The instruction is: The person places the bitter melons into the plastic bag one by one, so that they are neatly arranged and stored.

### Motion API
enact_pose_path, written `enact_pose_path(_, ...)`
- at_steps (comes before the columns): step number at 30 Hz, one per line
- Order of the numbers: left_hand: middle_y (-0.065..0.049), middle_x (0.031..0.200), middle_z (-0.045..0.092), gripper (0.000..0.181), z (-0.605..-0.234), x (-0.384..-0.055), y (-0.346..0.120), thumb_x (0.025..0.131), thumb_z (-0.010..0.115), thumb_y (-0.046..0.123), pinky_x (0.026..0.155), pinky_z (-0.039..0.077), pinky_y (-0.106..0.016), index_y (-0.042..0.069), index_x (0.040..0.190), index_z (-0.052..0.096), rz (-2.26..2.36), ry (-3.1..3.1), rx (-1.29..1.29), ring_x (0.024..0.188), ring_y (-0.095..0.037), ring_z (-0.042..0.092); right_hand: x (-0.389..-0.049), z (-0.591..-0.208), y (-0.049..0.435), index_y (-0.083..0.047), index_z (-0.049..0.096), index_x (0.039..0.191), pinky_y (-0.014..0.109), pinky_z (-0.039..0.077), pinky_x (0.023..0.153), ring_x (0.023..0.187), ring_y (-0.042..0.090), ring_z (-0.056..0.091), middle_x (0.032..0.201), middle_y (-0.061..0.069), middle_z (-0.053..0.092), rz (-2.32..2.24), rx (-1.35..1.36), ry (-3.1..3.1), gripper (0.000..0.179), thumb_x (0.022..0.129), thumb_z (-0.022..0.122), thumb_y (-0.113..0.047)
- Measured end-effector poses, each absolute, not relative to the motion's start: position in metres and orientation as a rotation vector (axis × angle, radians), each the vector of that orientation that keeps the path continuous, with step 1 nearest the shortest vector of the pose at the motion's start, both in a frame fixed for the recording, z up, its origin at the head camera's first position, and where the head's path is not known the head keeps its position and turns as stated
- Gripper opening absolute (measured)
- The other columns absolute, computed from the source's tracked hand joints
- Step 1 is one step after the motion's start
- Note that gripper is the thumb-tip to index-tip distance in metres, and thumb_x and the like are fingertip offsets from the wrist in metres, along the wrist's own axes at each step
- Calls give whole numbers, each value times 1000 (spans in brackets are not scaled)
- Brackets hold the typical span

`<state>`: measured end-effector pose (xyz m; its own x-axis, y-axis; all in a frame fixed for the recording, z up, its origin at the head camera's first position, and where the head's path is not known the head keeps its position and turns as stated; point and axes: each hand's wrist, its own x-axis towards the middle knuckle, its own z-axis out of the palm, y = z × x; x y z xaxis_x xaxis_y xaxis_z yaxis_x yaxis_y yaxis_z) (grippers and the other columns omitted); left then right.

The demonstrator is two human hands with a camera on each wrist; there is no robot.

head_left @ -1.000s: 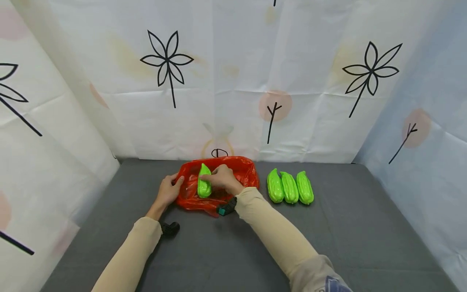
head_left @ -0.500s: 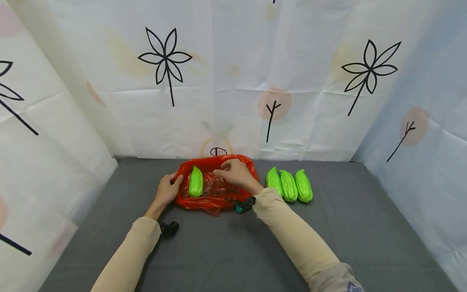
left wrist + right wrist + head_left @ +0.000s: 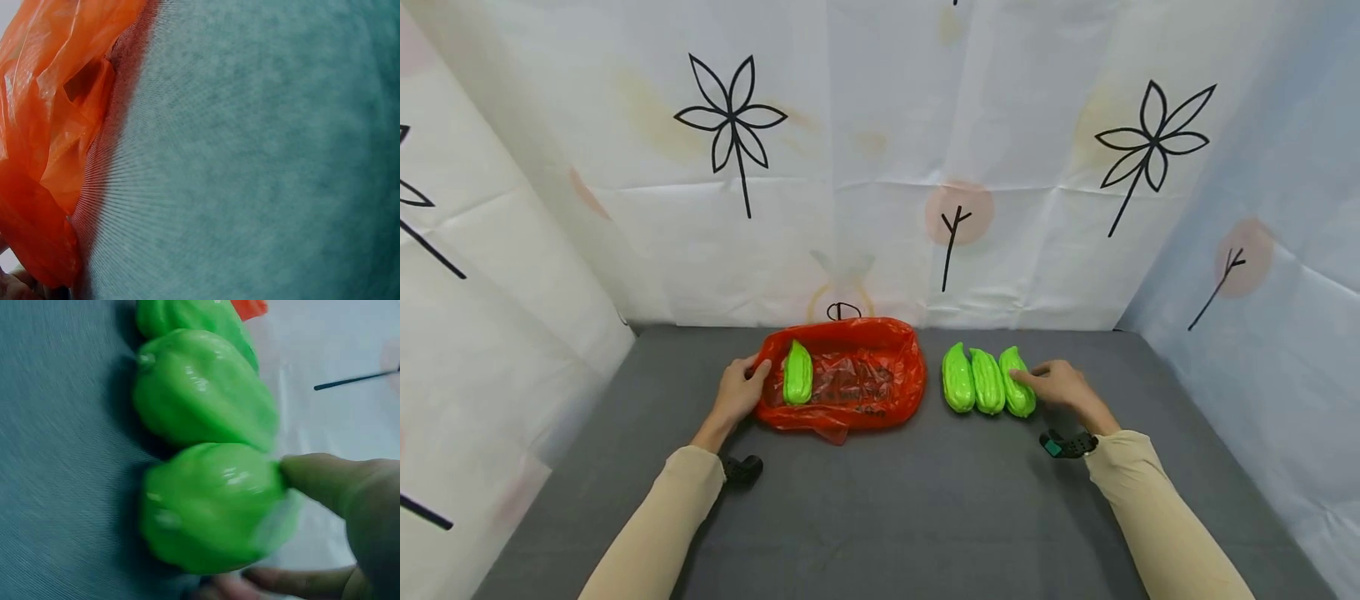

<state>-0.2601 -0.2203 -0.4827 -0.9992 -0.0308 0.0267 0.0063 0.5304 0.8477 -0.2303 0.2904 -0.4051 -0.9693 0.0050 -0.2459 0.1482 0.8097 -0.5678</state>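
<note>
My left hand [image 3: 737, 389] grips the left rim of a red plastic bag [image 3: 880, 415], spread open like a shallow basin. The bag's crinkled side [image 3: 44, 156] fills the left of the left wrist view. Inside it, at the left, lies one glossy green, ridged, gourd-shaped vegetable [image 3: 797, 373]. Three more stand side by side right of the bag: a left one [image 3: 958, 379], a middle one [image 3: 987, 382] and a right one [image 3: 209, 506]. My right hand [image 3: 1060, 387] is at the right one, thumb tip at one side and fingers close along the other.
A dark grey cloth [image 3: 880, 517] covers the tabletop. Pale printed fabric [image 3: 880, 167] rises behind and on both sides. Each wrist wears a black device, such as the right strap [image 3: 1071, 444].
My right hand let go of a green vegetable at the bag's left side, then moved right to the rightmost of the three outside. The left hand has stayed at the bag's rim.
</note>
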Motion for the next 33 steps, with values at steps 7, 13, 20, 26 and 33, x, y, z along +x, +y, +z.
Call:
enact_pose_path(7, -29, 129, 51, 53, -484, -261, -218, 110, 46, 30, 97, 41, -52, -4, 150, 45, -1465, -2732, -11, 114, -40, 49, -233, -395, 288, 16, 60, 129, 51, 56, 80, 79, 32, 70, 96, 24, 69, -1073, 133, 2719, 68, 103, 56, -46)
enact_pose_path(13, -27, 127, 51, 52, -484, -259, -219, 110, 47, 29, 94, 42, -49, -3, 150, 45, -1470, -2722, 18, 112, -38, 49, -247, -356, 238, 11, 57, 136, 50, 55, 85, 88, 32, 71, 133, 31, 57, -1193, 33, 2740, 71, 101, 59, -51)
enact_pose_path(20, -27, 128, 50, 55, -482, -260, -221, 110, 46, 32, 95, 42, -51, -3, 152, 43, -1475, -2727, 16, 113, -39, 49, -268, -373, 120, 1, 75, 98, 44, 58, 73, 71, 26, 69, 85, 11, 70, -1386, -136, 2552, 46, 97, 68, -45)
enact_pose_path(26, -28, 130, 50, 54, -484, -260, -220, 110, 46, 32, 99, 41, -54, -2, 152, 43, -1476, -2734, 1, 115, -40, 49, -273, -416, 40, -10, 57, 51, 31, 50, 53, 55, 28, 66, 48, 6, 51, -1336, -179, 2509, 57, 93, 73, -46)
enact_pose_path(33, -26, 126, 52, 51, -483, -259, -221, 110, 47, 29, 94, 42, -50, -1, 151, 46, -1472, -2712, 21, 111, -38, 50, -274, -433, 7, -16, 45, 48, 30, 48, 47, 56, 29, 68, 44, 4, 46, -1328, -182, 2508, 62, 95, 70, -47)
